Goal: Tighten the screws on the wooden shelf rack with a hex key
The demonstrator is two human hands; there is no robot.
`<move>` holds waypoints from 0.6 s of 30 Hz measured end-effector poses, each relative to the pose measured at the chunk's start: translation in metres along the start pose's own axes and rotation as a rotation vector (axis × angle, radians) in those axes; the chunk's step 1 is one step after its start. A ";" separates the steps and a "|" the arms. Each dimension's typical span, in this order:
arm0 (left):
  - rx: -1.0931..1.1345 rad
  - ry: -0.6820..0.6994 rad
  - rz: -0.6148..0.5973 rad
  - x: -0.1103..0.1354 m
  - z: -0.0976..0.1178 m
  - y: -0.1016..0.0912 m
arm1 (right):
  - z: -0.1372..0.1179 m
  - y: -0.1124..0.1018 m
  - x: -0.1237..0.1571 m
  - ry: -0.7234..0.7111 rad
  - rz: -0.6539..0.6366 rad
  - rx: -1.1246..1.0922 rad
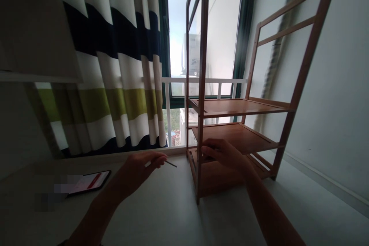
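A thin metal rod (171,163) sticks out from the pinched fingertips of my left hand (145,164). It points right, toward the shelf, and its other end is hidden in the fingers. A brown wooden shelf unit (242,136) stands upright on the pale surface, with several levels between its side frames. My right hand (223,152) is at its front left post (201,84), above the lowest board. The fingers are curled closed against the inner side of the post; whether they hold the post or something small is hidden.
A phone with a lit screen (90,182) lies on the pale surface (150,211) at left. Behind are a striped curtain (115,100), a window (175,27) and a white railing (175,80). A wall (340,96) rises close to the shelf's right side.
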State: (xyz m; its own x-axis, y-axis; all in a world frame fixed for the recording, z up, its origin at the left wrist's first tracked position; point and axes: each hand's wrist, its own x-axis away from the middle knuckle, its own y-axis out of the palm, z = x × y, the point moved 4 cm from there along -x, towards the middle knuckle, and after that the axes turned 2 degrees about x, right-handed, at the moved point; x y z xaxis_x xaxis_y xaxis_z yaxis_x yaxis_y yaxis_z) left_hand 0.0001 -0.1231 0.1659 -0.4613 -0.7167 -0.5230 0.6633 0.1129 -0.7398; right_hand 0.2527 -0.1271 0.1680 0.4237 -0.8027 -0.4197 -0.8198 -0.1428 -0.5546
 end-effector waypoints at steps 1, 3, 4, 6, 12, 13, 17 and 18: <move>0.008 -0.001 0.032 0.001 0.002 -0.005 | -0.004 -0.001 0.001 -0.015 0.023 0.070; 0.030 0.000 0.088 0.003 0.008 -0.013 | -0.015 -0.005 0.005 -0.045 0.080 0.205; 0.039 -0.002 0.112 0.004 0.011 -0.015 | -0.022 -0.007 0.008 -0.055 0.112 0.244; 0.056 -0.017 0.161 0.003 0.014 -0.018 | -0.034 -0.013 0.015 -0.071 0.164 0.271; 0.151 -0.109 0.257 -0.010 0.011 -0.011 | -0.079 -0.037 0.037 -0.146 0.234 0.459; 0.190 -0.119 0.276 -0.014 0.010 -0.010 | -0.088 -0.042 0.038 -0.168 0.260 0.498; 0.404 -0.177 0.387 -0.034 0.012 -0.005 | -0.120 -0.063 0.024 -0.278 0.424 0.603; 0.454 -0.195 0.411 -0.039 0.013 -0.003 | -0.124 -0.068 0.015 -0.278 0.443 0.626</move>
State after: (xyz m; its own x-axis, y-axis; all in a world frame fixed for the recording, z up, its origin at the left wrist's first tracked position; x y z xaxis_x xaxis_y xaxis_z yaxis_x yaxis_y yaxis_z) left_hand 0.0232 -0.1040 0.1943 -0.0290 -0.7940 -0.6072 0.9664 0.1329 -0.2201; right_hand 0.2670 -0.2018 0.2885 0.2581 -0.5239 -0.8117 -0.6013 0.5705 -0.5594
